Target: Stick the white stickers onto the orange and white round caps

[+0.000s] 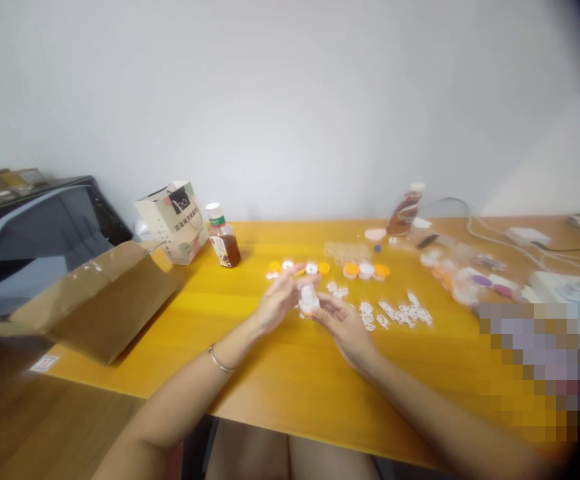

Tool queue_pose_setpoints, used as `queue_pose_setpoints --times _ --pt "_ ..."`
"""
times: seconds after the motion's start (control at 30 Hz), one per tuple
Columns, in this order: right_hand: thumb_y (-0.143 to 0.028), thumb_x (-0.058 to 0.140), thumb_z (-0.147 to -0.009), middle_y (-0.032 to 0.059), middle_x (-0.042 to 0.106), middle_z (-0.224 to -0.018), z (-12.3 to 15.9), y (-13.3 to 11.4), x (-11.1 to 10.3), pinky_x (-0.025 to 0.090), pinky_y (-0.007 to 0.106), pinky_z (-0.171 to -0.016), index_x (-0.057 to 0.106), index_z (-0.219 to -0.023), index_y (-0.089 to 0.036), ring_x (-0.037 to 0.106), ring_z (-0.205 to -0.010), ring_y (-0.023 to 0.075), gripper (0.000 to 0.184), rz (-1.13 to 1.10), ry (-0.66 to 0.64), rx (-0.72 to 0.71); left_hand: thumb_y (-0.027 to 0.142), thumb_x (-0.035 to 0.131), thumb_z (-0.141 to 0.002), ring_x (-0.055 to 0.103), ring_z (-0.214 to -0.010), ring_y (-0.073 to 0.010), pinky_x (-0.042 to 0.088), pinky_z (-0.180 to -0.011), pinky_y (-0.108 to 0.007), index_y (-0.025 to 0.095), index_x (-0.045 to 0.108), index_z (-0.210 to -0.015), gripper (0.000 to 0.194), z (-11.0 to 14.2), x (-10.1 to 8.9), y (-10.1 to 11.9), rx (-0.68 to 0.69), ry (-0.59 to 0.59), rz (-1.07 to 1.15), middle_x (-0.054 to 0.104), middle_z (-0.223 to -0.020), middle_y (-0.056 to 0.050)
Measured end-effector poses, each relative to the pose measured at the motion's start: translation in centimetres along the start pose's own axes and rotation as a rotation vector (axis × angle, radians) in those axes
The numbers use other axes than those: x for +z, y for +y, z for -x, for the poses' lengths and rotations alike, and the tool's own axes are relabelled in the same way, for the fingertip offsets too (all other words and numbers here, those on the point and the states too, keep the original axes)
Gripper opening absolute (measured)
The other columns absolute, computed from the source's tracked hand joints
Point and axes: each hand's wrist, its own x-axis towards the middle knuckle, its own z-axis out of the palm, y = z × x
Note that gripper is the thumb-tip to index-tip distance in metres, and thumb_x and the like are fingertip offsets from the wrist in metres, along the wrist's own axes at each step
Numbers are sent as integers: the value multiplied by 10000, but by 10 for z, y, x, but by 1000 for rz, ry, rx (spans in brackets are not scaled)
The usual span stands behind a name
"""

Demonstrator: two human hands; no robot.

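Over the middle of the table, my left hand (279,298) and my right hand (341,323) hold one small object between them. It is a translucent white plastic piece (309,298) with an orange edge at the bottom; blur hides its exact kind. Fingers of both hands are closed around it, the left on its upper side and the right low on its right side. Just behind lie several round orange and white pieces (366,271) in a row. White openwork pieces (410,313) are scattered to the right of my right hand. A clear moulded plastic piece (347,252) lies farther back.
An open cardboard box (105,300) stands at the left edge, with a paper bag (183,223) and a bottle of brown drink (225,243) behind it. Another bottle (405,213) stands against the wall. Plastic packs (463,283), cables and a white device (565,287) crowd the right.
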Motion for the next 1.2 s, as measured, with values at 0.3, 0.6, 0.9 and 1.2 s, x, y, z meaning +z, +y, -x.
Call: queue_pose_setpoints --times 0.3,0.6,0.9,1.2 --pt "-263 685 -672 22 661 -972 0 3 -1 475 307 -775 627 -921 -238 600 -825 160 257 -24 21 20 359 611 -723 507 -1004 -214 402 -792 -283 165 568 -1003 344 0 -3 -1 69 92 -148 568 -1056 -90" --pt "-264 694 -656 28 658 -988 0 2 0 478 320 -772 633 -903 -232 595 -857 176 256 -5 50 20 339 597 -741 539 -926 -188 400 -772 -282 177 508 -1083 389 0 -1 -1 57 25 -133 568 -1054 -101" --pt "-293 688 -659 34 657 -999 0 2 0 482 328 -774 621 -922 -232 598 -881 189 278 24 55 5 412 565 -743 527 -896 -177 401 -771 -276 154 582 -920 314 -2 -4 -1 56 86 -183 577 -948 -72" --pt "-301 697 -650 4 689 -849 2 -2 3 462 347 -775 459 -875 -246 634 -791 175 332 -38 59 15 376 586 -733 521 -775 -144 398 -710 -240 117 613 -868 294 1 2 -4 30 115 -294 592 -853 -68"
